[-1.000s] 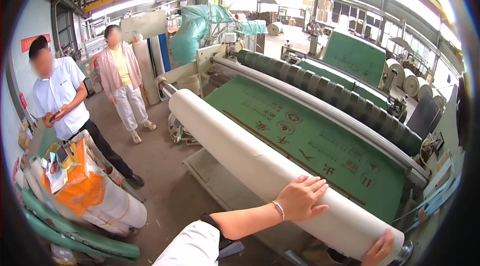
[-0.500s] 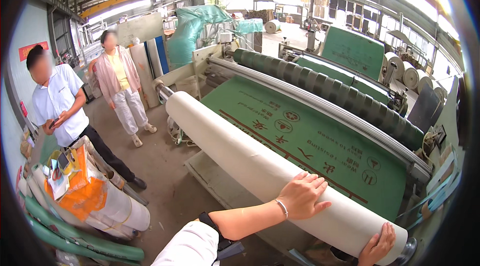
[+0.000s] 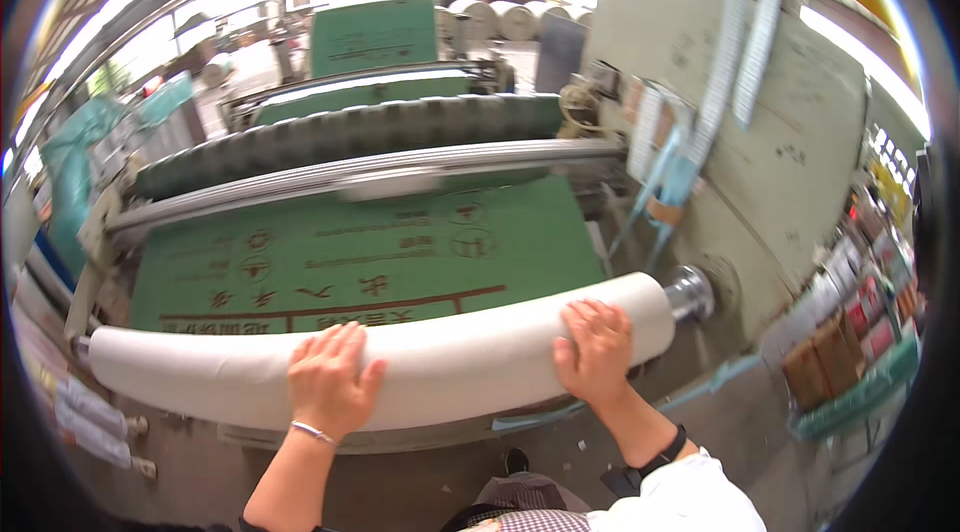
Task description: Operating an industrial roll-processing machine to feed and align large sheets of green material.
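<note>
On white roll (image 3: 440, 362): left hand (image 3: 328, 379), right hand (image 3: 596, 350) flat, fingers spread. Behind, green printed sheet (image 3: 370, 257). Right, coloured packages (image 3: 850, 322) on green rack.

There is one view only, from the camera on my head, the left of a pair. It looks forward and down over my own arms, which come in from the lower edge. My left hand (image 3: 328, 379) and right hand (image 3: 596, 350) sit close below the lens, flat on the white roll (image 3: 450, 357) that crosses the lower middle of the picture. Past it, the green printed sheet (image 3: 350, 262) and the ribbed roller (image 3: 340, 137) lie farther off, and the hall beyond is far and small. The fisheye bends the roll into an arc and darkens the rim. No second view shares this scene.
</note>
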`<state>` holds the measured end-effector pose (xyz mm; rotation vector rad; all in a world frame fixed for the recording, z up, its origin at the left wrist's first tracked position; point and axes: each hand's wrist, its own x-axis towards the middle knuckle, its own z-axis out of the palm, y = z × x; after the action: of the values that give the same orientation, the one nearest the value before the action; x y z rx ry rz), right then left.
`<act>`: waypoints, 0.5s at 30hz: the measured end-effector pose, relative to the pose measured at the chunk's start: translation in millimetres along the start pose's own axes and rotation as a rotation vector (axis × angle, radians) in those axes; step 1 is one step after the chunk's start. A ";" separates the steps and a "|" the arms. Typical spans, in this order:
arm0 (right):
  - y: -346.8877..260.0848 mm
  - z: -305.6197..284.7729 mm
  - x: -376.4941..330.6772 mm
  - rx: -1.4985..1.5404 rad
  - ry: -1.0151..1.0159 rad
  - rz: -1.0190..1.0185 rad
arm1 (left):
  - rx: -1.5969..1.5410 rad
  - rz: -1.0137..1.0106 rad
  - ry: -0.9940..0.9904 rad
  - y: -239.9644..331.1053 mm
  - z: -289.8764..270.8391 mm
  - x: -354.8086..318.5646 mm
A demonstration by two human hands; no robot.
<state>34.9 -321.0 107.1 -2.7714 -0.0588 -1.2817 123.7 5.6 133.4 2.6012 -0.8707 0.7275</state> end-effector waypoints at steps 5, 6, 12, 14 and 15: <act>17.1 -12.4 -1.4 -0.003 0.023 0.070 | -0.055 -0.032 -0.075 17.2 2.6 22.3; 17.7 -12.1 -1.6 0.005 -0.005 0.066 | -0.049 -0.017 -0.079 16.4 1.7 28.3; 58.1 -31.5 5.3 0.400 -0.101 0.011 | -0.861 -0.133 -0.308 110.4 48.6 176.1; 98.3 -52.0 23.9 0.602 -0.031 -0.010 | -1.010 -0.012 -0.319 182.2 69.8 243.6; 130.8 -56.7 37.6 0.501 0.105 -0.021 | -0.991 0.034 -0.321 211.2 86.4 274.3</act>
<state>25.6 -456.7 163.9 -2.2821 -0.3513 -1.2124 211.8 -323.7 238.6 1.8016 -1.0135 -0.1448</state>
